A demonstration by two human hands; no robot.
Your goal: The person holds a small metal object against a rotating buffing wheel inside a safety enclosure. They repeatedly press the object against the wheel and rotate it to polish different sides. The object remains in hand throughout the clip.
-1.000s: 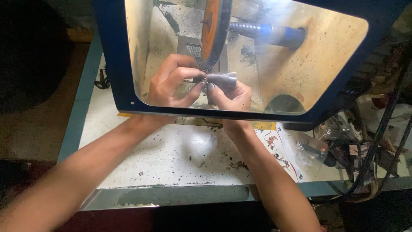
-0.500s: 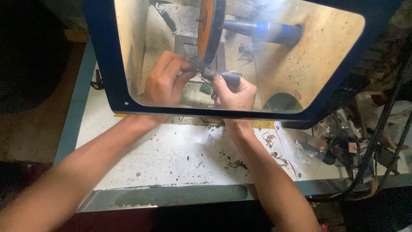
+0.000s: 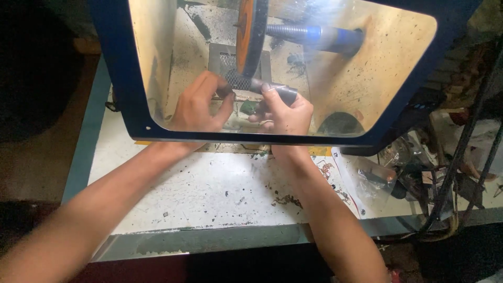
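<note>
Both forearms reach forward from the bottom of the head view, over the white table (image 3: 209, 194) and under the lower edge of a blue-framed clear shield (image 3: 120, 84), so that both hands are seen through its pane. The left hand (image 3: 198, 105) comes in from the lower left with its back turned up and its fingers curled; thumb and fingertips are pinched together on the near end of a dark, short metal cylinder (image 3: 272, 90), though the exact contact there is partly hidden by the fingers. The right hand (image 3: 285, 112) comes in from the lower right, wrist nearly straight, and is wrapped closed around the same cylinder, which sticks out of the top of that fist and lies roughly level across the gap between the two hands. The cylinder sits just above and between the hands, its left part right at the lower rim of an upright orange grinding wheel (image 3: 250, 31); whether it touches the wheel cannot be told. Beyond the right hand, a blue-grey spindle (image 3: 319, 36) runs sideways from the wheel. Near the right forearm, dark metal shavings (image 3: 285, 200) are scattered on the table.
</note>
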